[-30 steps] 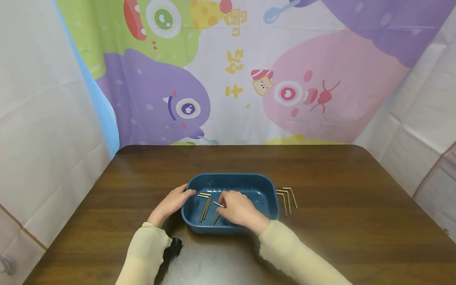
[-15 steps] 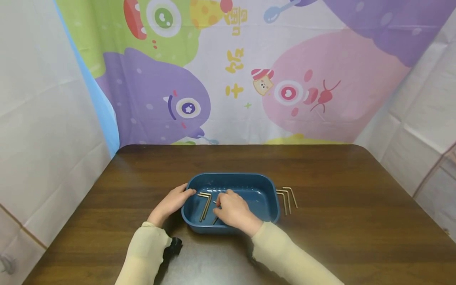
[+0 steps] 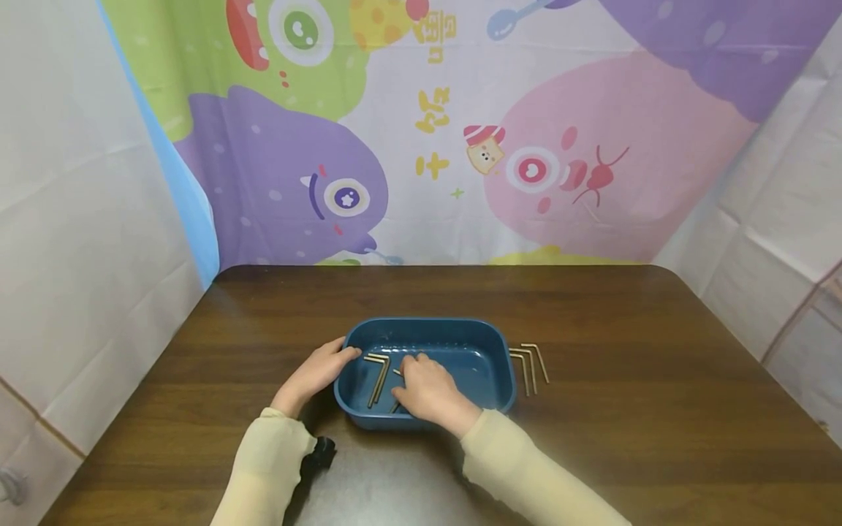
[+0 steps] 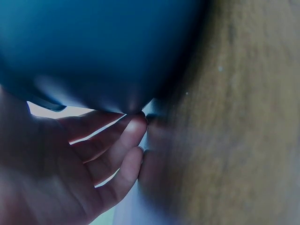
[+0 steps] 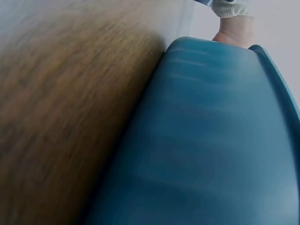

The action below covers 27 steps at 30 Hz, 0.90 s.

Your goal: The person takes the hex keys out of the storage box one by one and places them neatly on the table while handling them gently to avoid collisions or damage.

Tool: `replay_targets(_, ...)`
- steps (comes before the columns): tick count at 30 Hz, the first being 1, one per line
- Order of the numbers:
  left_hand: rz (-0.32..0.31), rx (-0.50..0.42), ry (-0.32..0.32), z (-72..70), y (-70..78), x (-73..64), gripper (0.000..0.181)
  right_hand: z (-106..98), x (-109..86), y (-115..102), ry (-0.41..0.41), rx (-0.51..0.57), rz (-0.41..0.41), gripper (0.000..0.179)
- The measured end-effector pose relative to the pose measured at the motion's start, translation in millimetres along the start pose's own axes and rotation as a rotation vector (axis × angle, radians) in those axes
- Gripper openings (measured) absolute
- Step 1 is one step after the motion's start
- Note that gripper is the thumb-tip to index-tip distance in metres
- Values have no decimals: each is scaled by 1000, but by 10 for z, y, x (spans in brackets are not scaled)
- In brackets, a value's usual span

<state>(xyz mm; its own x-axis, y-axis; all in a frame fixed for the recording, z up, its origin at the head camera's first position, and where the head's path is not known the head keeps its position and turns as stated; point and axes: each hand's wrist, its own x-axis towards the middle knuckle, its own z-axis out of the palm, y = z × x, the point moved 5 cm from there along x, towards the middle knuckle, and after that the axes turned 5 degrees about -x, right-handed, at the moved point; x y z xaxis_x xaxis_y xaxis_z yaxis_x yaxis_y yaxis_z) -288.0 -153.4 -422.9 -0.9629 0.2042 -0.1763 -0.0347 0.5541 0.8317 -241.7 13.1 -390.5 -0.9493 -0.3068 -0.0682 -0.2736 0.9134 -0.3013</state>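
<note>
A blue rectangular tub (image 3: pixel 427 422) stands on the table. My left hand (image 3: pixel 319 374) holds its left end, thumb over the rim and fingers against the outer wall; the left wrist view shows these fingers (image 4: pixel 129 133) under the curved side. Inside the tub, my right hand (image 3: pixel 430 387) pinches an L-shaped hex key (image 3: pixel 395 407). Most of that key is hidden behind the hand, with only its ends showing. Left of it, a pair of hex keys (image 3: pixel 378 383) lies side by side on the tub's floor. The right wrist view shows the tub's outer wall (image 5: pixel 201 131), not the right hand.
Three more hex keys (image 3: pixel 531 369) lie on the brown wooden table (image 3: pixel 625 409), just right of the tub. A black object (image 3: pixel 322 451) sits at the left wrist, by the sleeve. Behind the table hangs a cartoon-print curtain (image 3: pixel 421 219).
My right hand has shifted a little left within the tub and now covers more of the hex key. The left hand, the tub and the other keys have stayed put.
</note>
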Motion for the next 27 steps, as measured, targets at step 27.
replay_targets(27,2,11,4,-2,21,4,54,26,34,36,-18,-45,61,30)
